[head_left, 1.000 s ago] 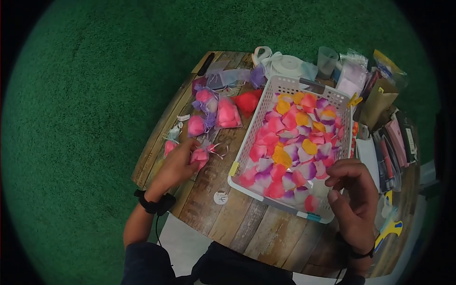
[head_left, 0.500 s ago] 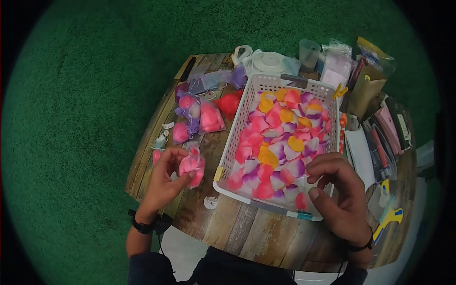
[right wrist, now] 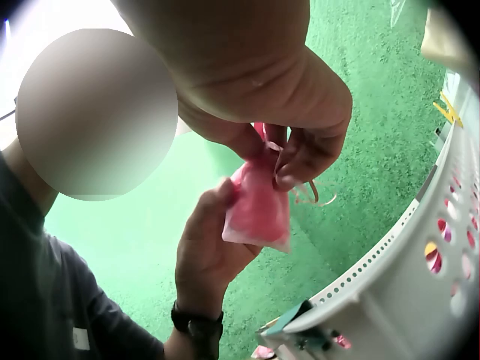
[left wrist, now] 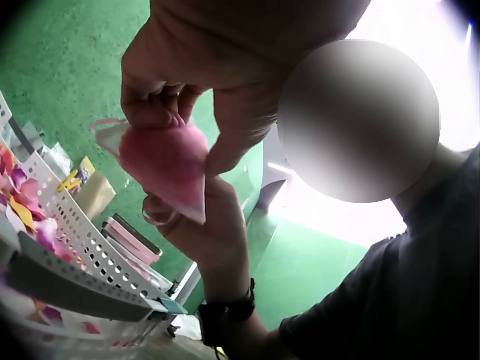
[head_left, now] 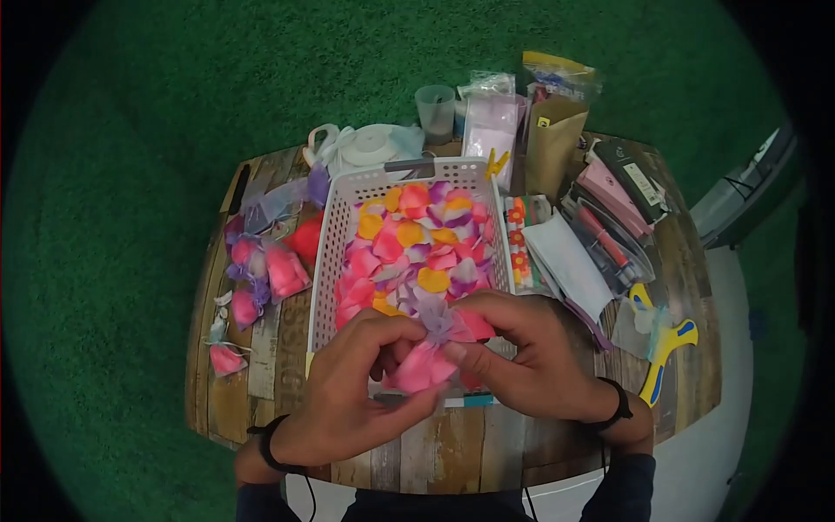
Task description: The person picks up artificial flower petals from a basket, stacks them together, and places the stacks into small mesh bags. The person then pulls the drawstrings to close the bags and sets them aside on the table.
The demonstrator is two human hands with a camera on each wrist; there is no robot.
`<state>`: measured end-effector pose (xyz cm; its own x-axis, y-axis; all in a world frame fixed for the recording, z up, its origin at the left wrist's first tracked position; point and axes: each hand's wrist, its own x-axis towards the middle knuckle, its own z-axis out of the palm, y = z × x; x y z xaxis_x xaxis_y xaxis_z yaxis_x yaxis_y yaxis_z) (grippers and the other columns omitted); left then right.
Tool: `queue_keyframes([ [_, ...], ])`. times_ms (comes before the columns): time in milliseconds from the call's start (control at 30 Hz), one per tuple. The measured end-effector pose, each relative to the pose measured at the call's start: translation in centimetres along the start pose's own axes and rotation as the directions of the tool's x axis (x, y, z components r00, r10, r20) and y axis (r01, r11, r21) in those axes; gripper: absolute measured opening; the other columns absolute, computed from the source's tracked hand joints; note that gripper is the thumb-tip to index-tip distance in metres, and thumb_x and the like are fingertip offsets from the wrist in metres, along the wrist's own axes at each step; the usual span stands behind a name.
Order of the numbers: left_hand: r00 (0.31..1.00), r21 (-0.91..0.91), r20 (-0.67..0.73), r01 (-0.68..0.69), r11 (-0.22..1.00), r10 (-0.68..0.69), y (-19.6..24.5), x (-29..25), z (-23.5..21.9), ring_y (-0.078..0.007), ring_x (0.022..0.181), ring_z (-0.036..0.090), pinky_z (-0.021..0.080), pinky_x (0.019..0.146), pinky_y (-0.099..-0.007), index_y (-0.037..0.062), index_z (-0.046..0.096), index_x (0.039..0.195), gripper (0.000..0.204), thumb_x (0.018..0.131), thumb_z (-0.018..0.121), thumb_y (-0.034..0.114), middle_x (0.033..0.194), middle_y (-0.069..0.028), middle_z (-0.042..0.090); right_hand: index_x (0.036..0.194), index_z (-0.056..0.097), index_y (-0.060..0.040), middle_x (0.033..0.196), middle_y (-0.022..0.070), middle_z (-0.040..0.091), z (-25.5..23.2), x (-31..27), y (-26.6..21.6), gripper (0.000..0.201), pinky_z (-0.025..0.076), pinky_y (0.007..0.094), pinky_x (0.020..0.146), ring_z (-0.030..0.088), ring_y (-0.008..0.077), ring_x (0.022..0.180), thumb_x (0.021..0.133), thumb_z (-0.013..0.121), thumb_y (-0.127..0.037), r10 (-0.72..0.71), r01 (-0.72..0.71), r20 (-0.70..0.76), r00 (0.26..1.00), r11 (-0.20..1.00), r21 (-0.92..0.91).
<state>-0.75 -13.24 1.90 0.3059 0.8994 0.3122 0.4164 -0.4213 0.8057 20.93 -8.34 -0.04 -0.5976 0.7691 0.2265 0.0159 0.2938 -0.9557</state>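
Note:
A small sheer drawstring pouch (head_left: 424, 367), plump with pink petals, is held up over the near end of the white basket (head_left: 327, 270). My left hand (head_left: 348, 396) grips the pouch's body from the left, fingers curled about it. From the right, my right hand (head_left: 544, 365) pinches its gathered lilac neck between thumb and fingers. In the right wrist view the pouch (right wrist: 259, 206) hangs below the right fingertips, with thin ribbon ends (right wrist: 319, 196) beside them. Loose pink, purple-white and orange petals (head_left: 409, 233) fill the basket.
Filled pouches (head_left: 285, 270) lie left of the basket, near a red pouch (head_left: 304, 242). Behind stand a ribbon roll (head_left: 374, 143) and a clear cup (head_left: 435, 113). Right of it are a paper bag (head_left: 557, 148), packets (head_left: 570, 265) and a yellow-blue tool (head_left: 668, 346).
My left hand has lifted the pouch off the table's left side and carried it right, to the basket's front. My right hand has come in and taken its neck. The head view has turned right.

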Motion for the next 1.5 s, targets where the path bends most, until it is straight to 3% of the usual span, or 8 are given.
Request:
queue_keyframes([
  [100,0.993,-0.317,0.015,0.116,0.941,-0.118,-0.6,0.4,0.1,-0.0168,0.086,0.058,0.047,0.075,-0.0267,0.0001,0.055,0.118,0.038,0.086,0.070,0.012,0.092,-0.0097,0.057,0.110,0.064,0.0024,0.092,0.0061,0.063,-0.2,-0.1,0.7,0.022,0.049,0.0255,0.069,0.057,0.0094,0.079,0.094,0.065,-0.012,-0.079,0.100,-0.151,0.985,0.985,0.142],
  [267,0.984,-0.162,0.144,0.128,0.978,-0.105,-1.9,2.3,-0.5,-0.0148,0.098,0.057,0.045,0.087,-0.0307,-0.0033,0.056,0.120,0.039,0.103,0.042,0.029,0.108,-0.0086,0.062,0.111,0.064,0.0031,0.091,0.0025,0.064,0.2,0.2,0.6,0.023,0.048,0.0240,0.069,0.056,0.0056,0.081,0.095,0.064,-0.014,0.048,-0.002,-0.122,0.991,0.937,0.350],
  [333,0.942,-0.551,0.193,0.336,0.764,-0.275,-1.8,2.0,0.4,-0.0117,0.098,0.056,0.045,0.087,-0.0287,-0.0040,0.058,0.120,0.034,0.103,0.046,0.023,0.109,-0.0066,0.063,0.111,0.065,0.0032,0.089,0.0017,0.064,0.3,0.2,0.7,0.024,0.048,0.0233,0.068,0.056,0.0049,0.080,0.095,0.064,-0.015,0.043,-0.009,-0.090,0.995,0.937,0.350],
  [767,0.966,-0.517,-0.110,0.147,0.843,-0.235,-3.0,2.9,0.8,-0.0089,0.086,0.061,0.050,0.077,-0.0252,-0.0061,0.066,0.109,0.030,0.102,0.052,0.020,0.120,-0.0127,0.066,0.101,0.066,0.0019,0.077,-0.0030,0.061,0.5,0.9,1.6,0.018,0.042,0.0189,0.056,0.051,0.0007,0.065,0.098,0.062,-0.015,0.146,-0.077,-0.205,0.968,0.947,0.312],
  [833,0.892,-0.869,0.046,0.258,0.423,-0.450,-3.1,3.0,1.3,-0.0098,0.090,0.062,0.051,0.081,-0.0252,-0.0049,0.063,0.111,0.032,0.103,0.050,0.023,0.114,-0.0109,0.067,0.101,0.066,0.0017,0.077,-0.0027,0.061,0.6,0.9,1.6,0.017,0.042,0.0187,0.057,0.051,0.0008,0.065,0.098,0.061,-0.014,0.157,-0.071,-0.239,0.958,0.941,0.332],
  [933,0.887,-0.911,0.154,0.298,0.285,-0.435,-4.4,2.7,1.0,-0.0107,0.097,0.062,0.052,0.086,-0.0271,-0.0020,0.062,0.111,0.030,0.104,0.048,0.024,0.107,-0.0093,0.067,0.102,0.065,0.0012,0.079,-0.0019,0.061,0.4,1.0,1.5,0.017,0.042,0.0193,0.058,0.051,0.0013,0.067,0.097,0.062,-0.015,0.197,-0.110,-0.227,0.954,0.931,0.347],
  [1233,0.845,-0.897,0.054,0.276,0.346,-0.533,-4.0,3.7,0.6,-0.0125,0.073,0.068,0.055,0.063,-0.0238,0.0005,0.061,0.107,0.031,0.104,0.047,0.028,0.085,-0.0073,0.068,0.103,0.063,0.0001,0.088,0.0045,0.064,-1.9,1.2,-0.4,0.013,0.047,0.0252,0.070,0.059,0.0106,0.078,0.096,0.060,-0.011,0.293,-0.291,-0.090,0.952,0.956,0.031],
  [1500,0.865,-0.873,0.074,0.297,0.387,-0.496,-5.2,3.5,0.1,-0.0114,0.067,0.065,0.051,0.054,-0.0225,0.0003,0.061,0.106,0.031,0.104,0.047,0.027,0.083,-0.0080,0.067,0.090,0.066,-0.0033,0.104,0.0107,0.055,-1.9,1.1,-0.9,0.004,0.043,0.0357,0.090,0.053,0.0276,0.107,0.086,0.066,-0.004,-0.058,-0.044,-0.179,0.982,0.855,-0.517],
])
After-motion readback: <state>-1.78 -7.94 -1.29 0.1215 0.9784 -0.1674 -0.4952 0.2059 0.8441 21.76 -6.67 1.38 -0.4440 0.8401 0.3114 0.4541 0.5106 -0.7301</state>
